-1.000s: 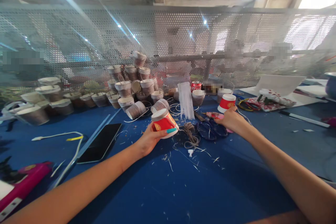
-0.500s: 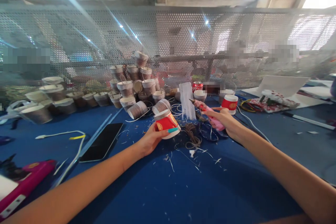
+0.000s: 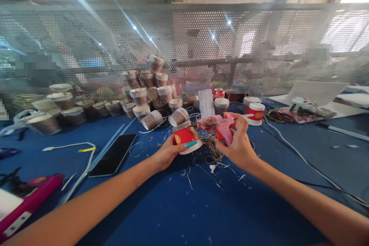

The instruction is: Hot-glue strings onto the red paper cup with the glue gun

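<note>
My left hand [image 3: 166, 154] grips a red and white paper cup [image 3: 188, 138] above the blue tabletop, its thumb pressed along the side. Fingers wrapped around the handle, my right hand [image 3: 240, 142] holds a pink hot glue gun [image 3: 225, 126] to the right of the cup. The gun's nozzle points left, over the upper part of the cup; whether it touches the cup I cannot tell. A whitish glue stick [image 3: 247, 115] pokes out at the gun's rear. Beneath the gun lies a tangle of brown cord [image 3: 213, 153].
Several wrapped cups [image 3: 138, 97] are stacked behind; more stand at the left. Another red cup [image 3: 256, 113] stands at the right, near a soda can [image 3: 219, 93]. A phone [image 3: 113, 155], a magenta device [image 3: 34, 196], cables [image 3: 288, 146] and white scraps lie around.
My right hand has turned and brought the glue gun left, so its nozzle is now at the cup. My left hand still holds the cup, which has shifted slightly right.
</note>
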`<state>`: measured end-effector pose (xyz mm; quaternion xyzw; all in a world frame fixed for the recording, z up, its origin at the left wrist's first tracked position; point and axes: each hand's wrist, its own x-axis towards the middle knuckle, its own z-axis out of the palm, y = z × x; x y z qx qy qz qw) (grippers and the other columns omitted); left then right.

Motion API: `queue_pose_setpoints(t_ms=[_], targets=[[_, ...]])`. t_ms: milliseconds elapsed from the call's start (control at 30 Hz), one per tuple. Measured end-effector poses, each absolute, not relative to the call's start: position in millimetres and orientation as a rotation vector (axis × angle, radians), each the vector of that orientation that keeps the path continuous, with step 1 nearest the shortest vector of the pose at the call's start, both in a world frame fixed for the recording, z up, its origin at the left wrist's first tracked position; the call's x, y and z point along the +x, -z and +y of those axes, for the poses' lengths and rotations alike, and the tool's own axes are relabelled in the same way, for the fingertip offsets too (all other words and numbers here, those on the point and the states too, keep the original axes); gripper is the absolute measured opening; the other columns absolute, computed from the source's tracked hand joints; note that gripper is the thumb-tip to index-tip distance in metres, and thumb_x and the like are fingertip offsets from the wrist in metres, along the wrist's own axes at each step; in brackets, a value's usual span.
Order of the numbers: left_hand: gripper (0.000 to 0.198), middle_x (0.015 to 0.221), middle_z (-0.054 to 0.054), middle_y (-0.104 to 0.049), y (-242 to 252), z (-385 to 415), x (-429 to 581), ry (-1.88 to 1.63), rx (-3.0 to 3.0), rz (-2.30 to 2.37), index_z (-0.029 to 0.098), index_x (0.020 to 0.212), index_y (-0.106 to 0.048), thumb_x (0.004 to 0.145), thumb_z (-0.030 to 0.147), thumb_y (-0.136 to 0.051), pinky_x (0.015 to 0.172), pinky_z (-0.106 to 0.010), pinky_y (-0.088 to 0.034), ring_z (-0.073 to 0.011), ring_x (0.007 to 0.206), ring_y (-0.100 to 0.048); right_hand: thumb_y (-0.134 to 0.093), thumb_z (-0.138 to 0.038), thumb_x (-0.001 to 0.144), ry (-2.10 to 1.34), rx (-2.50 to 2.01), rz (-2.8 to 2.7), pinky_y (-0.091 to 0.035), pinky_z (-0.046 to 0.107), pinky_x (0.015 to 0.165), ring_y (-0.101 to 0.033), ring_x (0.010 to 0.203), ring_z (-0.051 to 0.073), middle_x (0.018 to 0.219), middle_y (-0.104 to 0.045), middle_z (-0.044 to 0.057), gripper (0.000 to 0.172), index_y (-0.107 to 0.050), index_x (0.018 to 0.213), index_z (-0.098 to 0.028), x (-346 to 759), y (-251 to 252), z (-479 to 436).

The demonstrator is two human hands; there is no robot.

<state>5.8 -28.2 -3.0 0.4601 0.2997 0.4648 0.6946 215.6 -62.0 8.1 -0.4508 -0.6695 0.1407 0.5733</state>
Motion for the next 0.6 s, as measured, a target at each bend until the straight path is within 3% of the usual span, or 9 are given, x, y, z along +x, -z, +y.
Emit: queue_pose_setpoints(t_ms=[433,600], targets=[[0.054,0.096,-0.008,-0.070,-0.8,-29.9,7.4,-1.034,1.087,0.654,0.012,0.100,-0.064,0.048,0.014,-0.081,0.088,-0.033,-0.044,-0.0222,0.091,-0.063,-0.059,-0.022,0.069,-0.304,-1.019,-1.590,-0.052,0.038,0.069,-0.056,0.076,0.015,0.104,-0.044,0.009,0.064,-0.020,0.119,-0.021,211.7,-0.6,-58.3],[0.054,0.097,-0.010,-0.070,2.4,-27.2,4.3,-0.994,1.099,0.659,0.011,0.100,-0.064,0.050,0.015,-0.080,0.089,-0.035,-0.043,-0.0233,0.091,-0.063,-0.059,-0.021,0.069,-0.213,-1.019,-1.608,-0.050,0.040,0.077,-0.054,0.093,0.021,0.111,-0.043,0.012,0.063,-0.021,0.119,-0.022,212.2,2.1,-55.1]])
